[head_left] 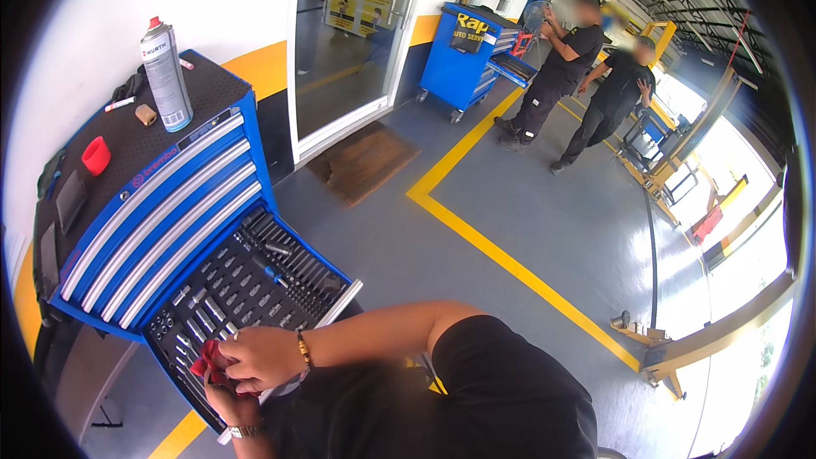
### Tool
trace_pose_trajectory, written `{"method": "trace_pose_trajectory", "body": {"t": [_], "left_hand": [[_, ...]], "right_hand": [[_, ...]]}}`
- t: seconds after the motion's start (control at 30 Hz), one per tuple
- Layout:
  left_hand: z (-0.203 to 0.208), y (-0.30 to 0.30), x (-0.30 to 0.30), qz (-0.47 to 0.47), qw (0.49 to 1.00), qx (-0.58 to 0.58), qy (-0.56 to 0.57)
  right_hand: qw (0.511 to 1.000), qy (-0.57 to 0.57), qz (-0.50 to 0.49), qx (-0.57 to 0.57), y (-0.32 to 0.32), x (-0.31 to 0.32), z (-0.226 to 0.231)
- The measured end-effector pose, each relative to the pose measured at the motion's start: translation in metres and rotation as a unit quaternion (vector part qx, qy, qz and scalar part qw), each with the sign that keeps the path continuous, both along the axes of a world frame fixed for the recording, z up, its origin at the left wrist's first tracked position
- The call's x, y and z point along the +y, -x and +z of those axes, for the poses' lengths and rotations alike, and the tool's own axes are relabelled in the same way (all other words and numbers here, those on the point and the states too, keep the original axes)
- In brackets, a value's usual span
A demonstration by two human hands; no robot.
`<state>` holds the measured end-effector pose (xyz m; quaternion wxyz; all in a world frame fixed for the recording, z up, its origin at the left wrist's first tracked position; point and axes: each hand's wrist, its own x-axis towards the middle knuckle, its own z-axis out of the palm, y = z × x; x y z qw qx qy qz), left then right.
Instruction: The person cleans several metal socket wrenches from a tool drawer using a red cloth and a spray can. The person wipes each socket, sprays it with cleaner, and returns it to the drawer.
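Workshop floor [365,234]: grey, marked with a yellow line [518,274] that turns a corner mid-scene and runs toward the near right.
Lift post [727,329]: tan metal, on the right side, slanting in the bent view.
Glass door [348,59]: far, left of centre, in a white frame, with a brown mat [365,163] on the floor before it.
Near tool cabinet [263,153]: blue with silver drawer fronts, on the left, its top dark.
Far tool cabinet [450,55]: also blue, on castors, right of the door.
Co-workers: two people in dark clothes, one [544,81] beside the far cabinet, the other [616,89] just to the right.
Open drawer [344,293]: pulled out of the near cabinet, holding rows of sockets [205,320] and a blue-handled tool [272,274].
Spray can [166,76]: grey, red-capped, upright on the cabinet top.
Right hand [263,359]: fingers closed on a red cloth, bracelet at the wrist.
Left hand [228,404]: curled round the cloth from below, watch at the wrist.
Red cloth [206,363]: bunched between both hands, above the drawer's near part; whether it wraps anything cannot be told.
Red cup [96,155]: on the cabinet top, left of the can.
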<state>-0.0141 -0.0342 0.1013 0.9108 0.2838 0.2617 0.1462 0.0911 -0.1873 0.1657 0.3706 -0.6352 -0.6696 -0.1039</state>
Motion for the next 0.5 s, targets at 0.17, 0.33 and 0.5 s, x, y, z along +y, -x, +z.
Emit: {"method": "trace_pose_trajectory", "body": {"t": [0.17,0.33,0.5], "left_hand": [[0.012,0.004,0.012,0.009,0.992,-0.126,0.026],[0.064,0.01,-0.002,0.016,0.995,-0.066,0.067],[0.09,0.025,-0.011,-0.02,0.987,-0.145,0.068]], "right_hand": [[0.999,0.039,-0.018,-0.019,0.007,0.007,-0.01],[0.991,0.023,-0.041,0.125,-0.001,-0.001,0.006],[0.995,-0.005,-0.019,0.098,-0.012,-0.003,0.037]]}}
